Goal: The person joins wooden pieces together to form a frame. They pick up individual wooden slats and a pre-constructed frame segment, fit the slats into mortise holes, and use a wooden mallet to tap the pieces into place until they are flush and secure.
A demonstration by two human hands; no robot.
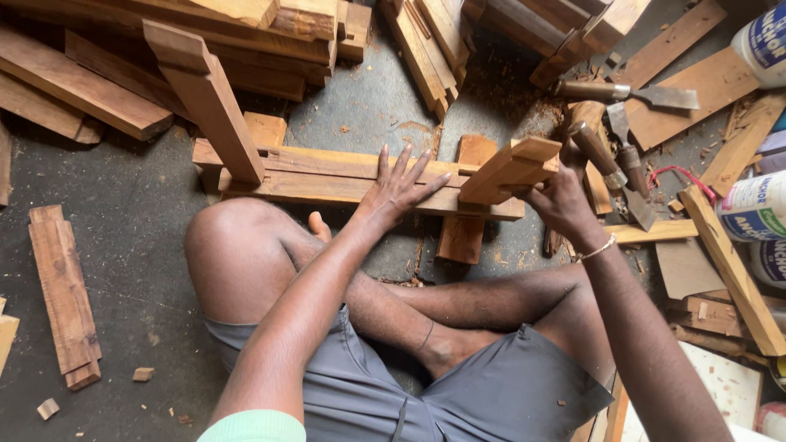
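Observation:
I sit cross-legged on the floor before a wooden frame (327, 173) made of long horizontal rails with two upright legs. My left hand (399, 187) lies flat with fingers spread on the rails, pressing them down. My right hand (559, 199) grips the right upright leg (509, 169) near its joint with the rails. The left leg (209, 98) stands tilted up at the frame's other end. A short block (465, 233) lies under the rails.
Chisels with wooden handles (626, 92) (610, 170) lie to the right among offcuts and sawdust. White glue bottles (757, 209) stand at the right edge. Timber stacks (246, 37) fill the back. Loose planks (64, 295) lie at left.

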